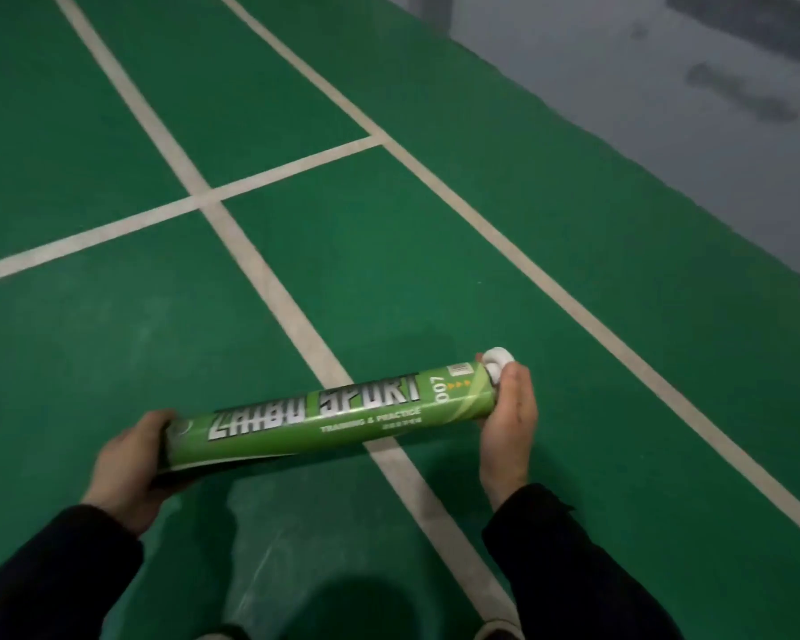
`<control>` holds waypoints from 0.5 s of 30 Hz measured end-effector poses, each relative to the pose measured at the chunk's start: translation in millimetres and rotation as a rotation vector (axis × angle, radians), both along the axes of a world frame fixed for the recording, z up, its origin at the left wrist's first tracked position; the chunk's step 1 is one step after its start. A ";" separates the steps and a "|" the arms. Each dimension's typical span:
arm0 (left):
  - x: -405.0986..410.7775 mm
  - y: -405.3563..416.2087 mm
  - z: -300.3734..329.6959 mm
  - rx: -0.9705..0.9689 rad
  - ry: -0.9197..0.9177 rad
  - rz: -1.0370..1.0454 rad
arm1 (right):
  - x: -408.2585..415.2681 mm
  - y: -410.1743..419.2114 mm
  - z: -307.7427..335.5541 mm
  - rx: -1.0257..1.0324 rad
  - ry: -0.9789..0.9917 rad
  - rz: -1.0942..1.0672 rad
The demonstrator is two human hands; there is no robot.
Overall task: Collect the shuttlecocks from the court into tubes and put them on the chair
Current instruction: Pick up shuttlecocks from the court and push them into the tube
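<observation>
Loading step: your left hand [128, 459] grips the tube [324, 415]; your right hand [509, 420] pinches a shuttlecock [499, 362] at its mouth. Next, likely push it home.

1. I'm feeling a glossy, smooth printed cardboard tube [324, 415].
2. I'm touching its white cap [498, 362], looking like smooth plastic.
3. I'm standing on matt green court [389, 251]; grey floor [666, 108] is shining.

the green court floor [435, 233] ahead of both hands lies open, crossed only by flat white lines [259, 274]. the tube [324, 415] spans the gap between the left hand [130, 459] and right hand [509, 422], blocking passage there.
</observation>
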State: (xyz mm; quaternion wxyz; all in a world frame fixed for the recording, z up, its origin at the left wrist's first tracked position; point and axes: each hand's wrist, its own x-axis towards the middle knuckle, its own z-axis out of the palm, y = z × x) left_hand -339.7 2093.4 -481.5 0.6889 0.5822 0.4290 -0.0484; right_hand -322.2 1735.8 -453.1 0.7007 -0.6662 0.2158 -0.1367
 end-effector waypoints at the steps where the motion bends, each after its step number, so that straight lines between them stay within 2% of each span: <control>1: -0.4 -7.4 10.9 0.011 0.003 -0.002 | -0.1 -0.2 -1.3 -0.001 0.011 -0.009; 3: -0.6 -2.4 9.5 0.042 0.007 0.038 | 0.0 1.0 -0.7 0.054 0.037 -0.006; 6: -4.9 8.4 -1.2 -0.049 0.157 0.052 | -0.5 8.8 5.7 0.239 0.024 0.026; 10: -10.0 6.0 -4.9 -0.187 0.248 -0.003 | 2.2 19.2 12.7 0.421 -0.058 0.064; 12: -8.0 5.0 -5.1 -0.223 0.238 -0.028 | 3.2 22.3 18.1 0.390 -0.098 0.084; 15: -3.2 5.7 -1.6 -0.215 0.205 -0.009 | 5.6 16.7 28.2 0.192 -0.098 0.023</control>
